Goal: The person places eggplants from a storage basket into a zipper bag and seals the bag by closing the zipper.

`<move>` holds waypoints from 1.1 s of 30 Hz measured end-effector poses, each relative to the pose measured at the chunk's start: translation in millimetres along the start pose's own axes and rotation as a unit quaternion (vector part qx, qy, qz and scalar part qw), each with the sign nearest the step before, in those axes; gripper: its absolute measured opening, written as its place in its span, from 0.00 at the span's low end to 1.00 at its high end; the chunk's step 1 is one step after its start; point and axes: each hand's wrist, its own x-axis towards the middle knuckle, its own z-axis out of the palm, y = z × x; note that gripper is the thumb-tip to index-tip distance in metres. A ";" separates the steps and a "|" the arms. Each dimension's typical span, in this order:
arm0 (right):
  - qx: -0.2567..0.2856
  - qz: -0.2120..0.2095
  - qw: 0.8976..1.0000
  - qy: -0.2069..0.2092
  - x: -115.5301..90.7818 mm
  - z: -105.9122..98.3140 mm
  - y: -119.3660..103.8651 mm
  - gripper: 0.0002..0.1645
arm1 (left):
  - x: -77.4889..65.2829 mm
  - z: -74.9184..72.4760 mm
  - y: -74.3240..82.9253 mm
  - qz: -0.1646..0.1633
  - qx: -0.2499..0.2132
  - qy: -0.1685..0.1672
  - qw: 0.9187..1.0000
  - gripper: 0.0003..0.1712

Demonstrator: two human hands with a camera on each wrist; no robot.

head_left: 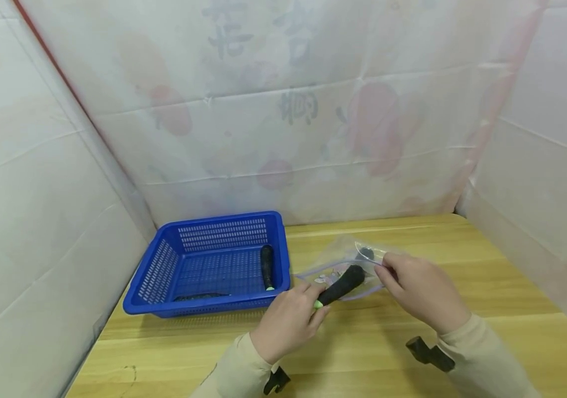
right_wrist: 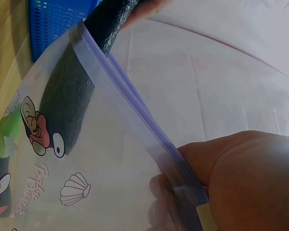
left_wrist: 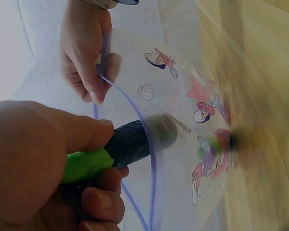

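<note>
My left hand [head_left: 293, 315] grips a long dark eggplant [head_left: 344, 284] by its green stem end [left_wrist: 89, 166]. The eggplant's blunt end is inside the mouth of a clear zip bag [left_wrist: 168, 89] printed with shells and cartoon figures. With thumb and fingers, my right hand [head_left: 420, 287] pinches the bag's purple zip edge [right_wrist: 135, 108], and the mouth gapes around the eggplant. Another dark piece [head_left: 365, 254] shows through the bag's film near the right hand. In the left wrist view, a blurred green tip [left_wrist: 212, 147] appears deeper inside the bag.
Left of the bag stands a blue slotted basket [head_left: 208, 220] on the wooden table [head_left: 462, 260]. Inside it, one dark eggplant [head_left: 266, 265] lies along the right wall; another dark piece [head_left: 198, 297] is partly hidden by the front wall. Pale printed sheets [head_left: 213, 138] enclose the table.
</note>
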 end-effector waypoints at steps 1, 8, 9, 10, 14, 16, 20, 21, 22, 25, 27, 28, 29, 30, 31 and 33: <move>0.000 -0.002 1.000 0.001 0.3 0.2 -0.8 0.21 | 0.1 0.9 0.1 0.001 -0.001 0.003 1.000 0.19; 0.005 0.001 1.000 0.002 -0.2 -1.4 -3.8 0.20 | 1.4 7.1 2.1 0.019 -0.007 0.006 1.000 0.18; 0.005 -0.001 1.000 0.004 -0.3 -1.8 -3.6 0.20 | 1.7 7.7 2.6 0.022 -0.007 -0.001 1.000 0.18; 0.006 -0.004 1.000 0.006 -0.3 -2.1 -3.4 0.20 | 2.1 8.2 3.0 0.023 -0.006 -0.007 1.000 0.18; 0.004 -0.013 1.000 0.009 0.2 -3.8 -3.0 0.18 | 3.4 11.5 5.0 0.031 0.004 -0.023 0.999 0.18; 0.004 -0.014 1.000 0.009 0.6 -4.5 -3.3 0.18 | 3.5 13.8 6.1 0.038 0.013 -0.022 0.999 0.18; 0.003 -0.017 1.000 0.011 1.3 -5.9 -4.6 0.18 | 2.5 18.8 8.5 0.054 0.034 -0.018 0.998 0.17; 0.003 -0.018 1.000 0.011 1.5 -6.0 -4.9 0.18 | 2.1 19.6 9.1 0.057 0.037 -0.017 0.998 0.16; 0.004 -0.019 1.000 0.011 1.6 -6.1 -5.3 0.18 | 1.6 20.5 9.6 0.058 0.040 -0.018 0.997 0.16; 0.003 -0.022 1.000 0.011 1.4 -5.8 -5.9 0.18 | 0.4 21.7 11.1 0.057 0.048 -0.023 0.997 0.15; 0.004 -0.023 1.000 0.010 1.0 -5.5 -6.2 0.19 | 0.1 21.5 11.7 0.055 0.048 -0.028 0.997 0.14; 0.004 -0.024 1.000 0.011 0.7 -5.3 -6.3 0.19 | 0.1 21.4 12.0 0.055 0.047 -0.031 0.997 0.14; 0.004 -0.025 1.000 0.011 0.5 -5.1 -6.4 0.19 | 0.2 21.2 12.3 0.055 0.045 -0.034 0.997 0.14; 0.005 -0.027 1.000 0.012 0.3 -5.0 -6.6 0.19 | 0.2 20.8 12.6 0.054 0.043 -0.038 0.997 0.14; 0.006 -0.031 0.999 0.014 0.2 -4.9 -6.8 0.19 | 0.2 20.6 12.8 0.053 0.040 -0.041 0.997 0.14; 0.008 -0.042 0.999 0.020 0.4 -4.8 -7.2 0.19 | 0.4 20.6 12.9 0.052 0.037 -0.046 0.997 0.15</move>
